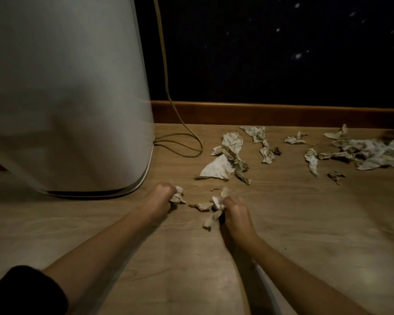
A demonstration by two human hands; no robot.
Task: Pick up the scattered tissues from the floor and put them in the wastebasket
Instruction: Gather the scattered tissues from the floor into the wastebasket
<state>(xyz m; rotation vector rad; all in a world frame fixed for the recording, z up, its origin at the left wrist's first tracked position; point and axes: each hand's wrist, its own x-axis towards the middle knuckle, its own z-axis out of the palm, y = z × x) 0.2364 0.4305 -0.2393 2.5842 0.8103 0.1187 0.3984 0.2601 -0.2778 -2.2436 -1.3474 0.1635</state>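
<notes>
Head view: a person crouches over a wooden floor (282, 235) in dim light, both bare forearms stretched forward.
Left hand (163, 195): curled into a fist around a small crumpled wad (177, 195) — the paper pokes out past the knuckles, just beside the base of a tall white appliance (66, 98).
Right hand (233, 212): closed on a ragged tissue strip (210, 212) that trails down to the boards, with loose scraps (199, 205) lying between the two fists.
Remaining tissues: a large torn sheet (223, 160) lies ahead and slightly right of the right hand; a twisted piece (262, 142) sits farther toward the baseboard (282, 112); a wide heap (364, 153) spreads at the floor's right edge.
Key relation: the litter runs in a band along the baseboard, left to right — the right hand is nearer all of it.
Wastebasket: not identifiable in view; whether the white appliance is the bin cannot be told.
Other: a cord (184, 137) loops on the floor beside the appliance.
Progress: judged early, most pieces still down.
</notes>
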